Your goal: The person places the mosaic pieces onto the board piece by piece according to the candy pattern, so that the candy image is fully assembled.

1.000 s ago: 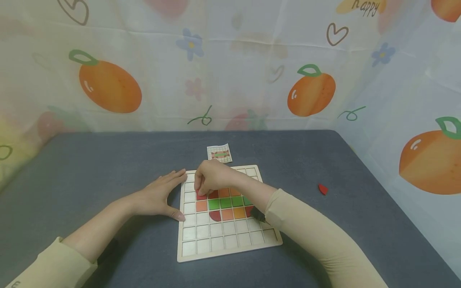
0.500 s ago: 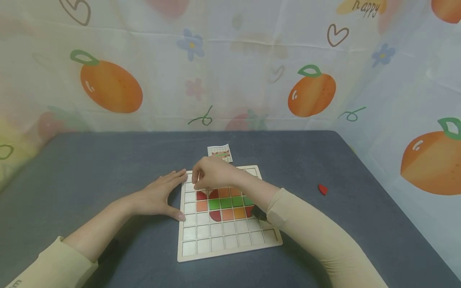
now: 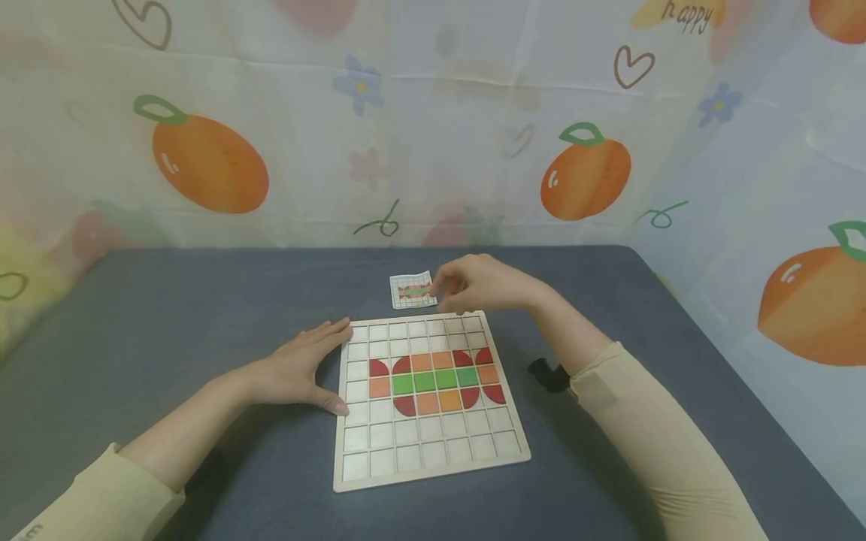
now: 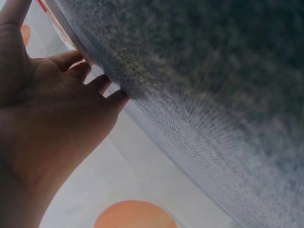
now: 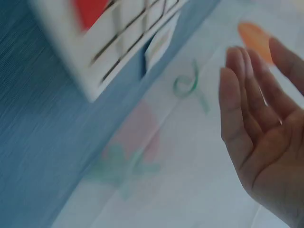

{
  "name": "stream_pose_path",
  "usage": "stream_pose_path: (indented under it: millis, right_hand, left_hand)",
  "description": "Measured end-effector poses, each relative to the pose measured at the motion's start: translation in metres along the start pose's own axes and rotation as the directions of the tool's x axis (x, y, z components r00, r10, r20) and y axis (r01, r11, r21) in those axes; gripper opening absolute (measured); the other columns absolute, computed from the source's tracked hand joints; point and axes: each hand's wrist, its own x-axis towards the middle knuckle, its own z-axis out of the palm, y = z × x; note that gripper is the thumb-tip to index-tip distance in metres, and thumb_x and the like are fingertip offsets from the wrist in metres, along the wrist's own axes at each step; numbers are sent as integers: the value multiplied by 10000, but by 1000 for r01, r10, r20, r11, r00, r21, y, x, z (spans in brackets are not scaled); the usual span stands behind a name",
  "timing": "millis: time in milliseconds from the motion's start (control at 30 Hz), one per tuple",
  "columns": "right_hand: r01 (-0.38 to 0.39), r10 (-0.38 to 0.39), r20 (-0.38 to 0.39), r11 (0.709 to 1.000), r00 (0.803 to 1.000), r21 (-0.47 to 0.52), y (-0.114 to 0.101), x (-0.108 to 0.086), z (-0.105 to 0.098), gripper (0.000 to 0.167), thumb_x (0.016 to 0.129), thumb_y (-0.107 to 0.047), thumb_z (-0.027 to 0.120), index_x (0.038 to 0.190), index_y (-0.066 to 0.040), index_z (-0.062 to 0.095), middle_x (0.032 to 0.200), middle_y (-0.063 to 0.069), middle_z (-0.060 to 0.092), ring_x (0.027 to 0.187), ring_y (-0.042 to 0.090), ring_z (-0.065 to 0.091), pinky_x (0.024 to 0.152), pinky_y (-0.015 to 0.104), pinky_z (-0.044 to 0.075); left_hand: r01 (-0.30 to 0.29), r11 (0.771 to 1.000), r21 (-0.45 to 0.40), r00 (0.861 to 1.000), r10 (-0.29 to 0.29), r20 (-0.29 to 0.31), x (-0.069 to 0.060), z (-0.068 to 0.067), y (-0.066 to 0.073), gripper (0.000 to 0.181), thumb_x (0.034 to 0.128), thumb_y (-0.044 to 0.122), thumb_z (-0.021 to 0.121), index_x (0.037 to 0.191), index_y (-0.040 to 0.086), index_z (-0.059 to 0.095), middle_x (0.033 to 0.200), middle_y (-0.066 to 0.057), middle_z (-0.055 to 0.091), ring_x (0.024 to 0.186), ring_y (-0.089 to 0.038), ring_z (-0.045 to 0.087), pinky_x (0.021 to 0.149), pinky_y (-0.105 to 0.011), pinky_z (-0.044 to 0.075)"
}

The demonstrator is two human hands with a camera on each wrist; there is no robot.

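Observation:
A wooden grid board (image 3: pixel 433 454) lies on the dark table, with red, orange and green tiles set in its middle rows. Against the board's left edge rests my left hand (image 3: pixel 294 368), thumb and fingers spread; the left wrist view shows the fingertips at the board's side. My right hand (image 3: pixel 489 284) hovers above the far right corner of the board. Its fingers are loosely bent and hold nothing, as the right wrist view also shows. Beside those fingertips, behind the board, lies a small pattern card (image 3: pixel 411 291) printed with a similar coloured design.
The dark table (image 3: pixel 237 300) reaches back to a hanging white cloth (image 3: pixel 460 173) printed with oranges. A black wrist strap (image 3: pixel 549 376) sits under the right forearm. The loose red piece on the right is hidden behind the right arm.
My right hand has let go of the red tile at the left of the pattern, lifted, and swung right past the card. More of the tiles now show. The left hand stays put.

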Motion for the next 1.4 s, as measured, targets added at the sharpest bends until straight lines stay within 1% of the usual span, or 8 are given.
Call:
stream_pose_path:
  millis: [200, 467, 567, 667, 767, 833, 1100, 1400]
  right_hand:
    - [-93, 97, 55, 993, 994, -69, 43, -35, -18, 363, 905, -232, 696, 1253, -144, 641, 1049, 14, 710, 960, 149, 684, 854, 355, 553]
    - [-235, 237, 48, 971, 970, -46, 105, -86, -30, 351, 863, -236, 751, 1170, -91, 664, 1027, 38, 708, 924, 142, 658, 812, 322, 540]
    - [-302, 302, 102, 953, 948, -8, 129, -105, -35, 331, 849, -245, 766, 1100, -56, 661, 968, 34, 721, 876, 138, 645, 785, 305, 528]
    - [-384, 371, 189, 922, 909, 41, 148, -121, -38, 341, 844, -254, 776, 1051, -24, 631, 892, 21, 701, 800, 138, 604, 724, 294, 505]
    - [-448, 415, 256, 890, 873, 82, 162, -130, -39, 345, 838, -264, 786, 1005, -22, 605, 808, -13, 644, 728, 131, 537, 654, 269, 467]
    - [-469, 427, 278, 878, 860, 101, 166, -133, -38, 336, 835, -270, 789, 978, -27, 605, 762, -33, 618, 686, 125, 511, 615, 249, 436]
    - [-483, 446, 257, 870, 857, 100, 161, -127, -30, 275, 808, -215, 810, 841, -56, 587, 637, -32, 505, 536, 107, 373, 522, 229, 345]
    - [-412, 403, 179, 911, 898, 16, 142, -114, -26, 176, 818, -55, 740, 833, -50, 565, 686, 2, 565, 586, 133, 498, 562, 276, 445]
  left_hand:
    - [3, 1000, -9, 1000, -3, -1, -2, 0, 0, 1211, 649, 593, 835, 1554, 25, 263, 1658, -176, 188, 1515, -485, 137, 1190, -703, 126]
    - [1, 1000, -6, 1000, -1, -8, -3, 0, -1, 1207, 647, 591, 837, 1552, 28, 270, 1656, -178, 194, 1514, -488, 143, 1189, -705, 126]
    - [8, 1000, -1, 1000, -8, -7, -2, 0, -2, 1209, 644, 596, 834, 1553, 32, 270, 1657, -176, 196, 1513, -489, 146, 1190, -705, 130]
    - [13, 1000, 1, 1000, -13, -6, -2, 0, -3, 1216, 640, 601, 834, 1554, 34, 268, 1657, -177, 195, 1511, -492, 148, 1186, -710, 135]
    - [16, 1000, 3, 1000, -16, -7, -3, 0, -3, 1218, 637, 602, 834, 1554, 34, 268, 1656, -176, 196, 1509, -494, 150, 1183, -712, 138]
    - [16, 1000, -1, 1000, -16, -6, -4, -1, -3, 1216, 639, 595, 837, 1554, 30, 268, 1657, -177, 193, 1511, -492, 147, 1185, -710, 136]
    - [22, 1000, -5, 1000, -22, -6, -4, -2, -1, 1215, 641, 598, 836, 1557, 40, 265, 1660, -169, 188, 1515, -488, 138, 1190, -703, 129]
    - [20, 1000, 5, 1000, -19, -6, -3, -1, -2, 1214, 643, 600, 834, 1557, 39, 265, 1658, -172, 194, 1514, -490, 141, 1192, -702, 128]
